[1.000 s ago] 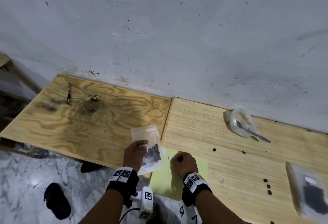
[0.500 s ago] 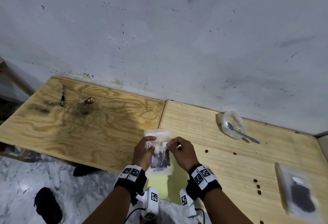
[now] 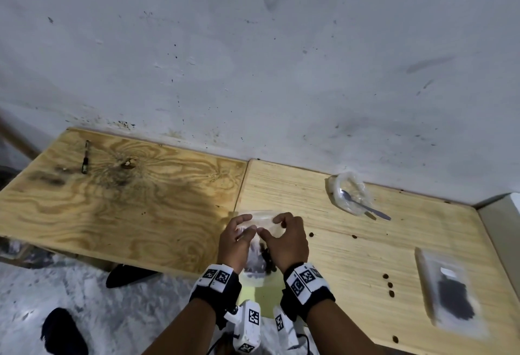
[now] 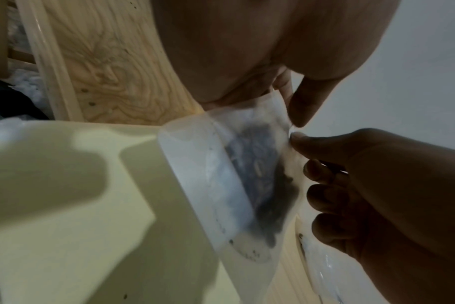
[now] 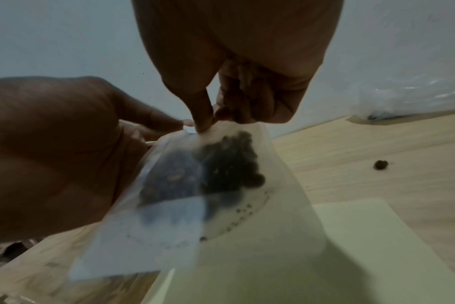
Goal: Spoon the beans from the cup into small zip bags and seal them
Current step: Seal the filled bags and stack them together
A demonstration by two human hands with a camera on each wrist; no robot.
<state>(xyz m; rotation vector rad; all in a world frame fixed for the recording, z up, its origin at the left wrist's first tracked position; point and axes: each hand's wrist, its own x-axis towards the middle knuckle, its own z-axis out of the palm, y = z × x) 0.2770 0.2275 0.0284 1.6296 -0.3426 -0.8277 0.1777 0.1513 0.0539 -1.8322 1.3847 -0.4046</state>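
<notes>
A small clear zip bag (image 3: 260, 256) with dark beans (image 5: 229, 164) in its lower part hangs upright over the table's front edge. My left hand (image 3: 239, 238) and right hand (image 3: 281, 238) both pinch its top strip, thumbs close together at the middle. The wrist views show the bag (image 4: 247, 185) from below, with both thumbs meeting at the zip. A clear plastic cup (image 3: 349, 194) lies on its side at the back right with a metal spoon (image 3: 365, 207) in it. Another filled zip bag (image 3: 453, 292) lies flat at the right.
A pale yellow sheet (image 3: 264, 295) lies under the bag at the front edge. Several loose beans (image 3: 388, 284) are scattered on the right board (image 3: 337, 256). A small dark tool (image 3: 85, 158) lies on the left plywood board (image 3: 112, 208). The wall rises directly behind.
The bag was lifted from lying beside the yellow sheet to hanging upright. My right hand came off the sheet and joined the left at the bag's top; both thumbs moved together.
</notes>
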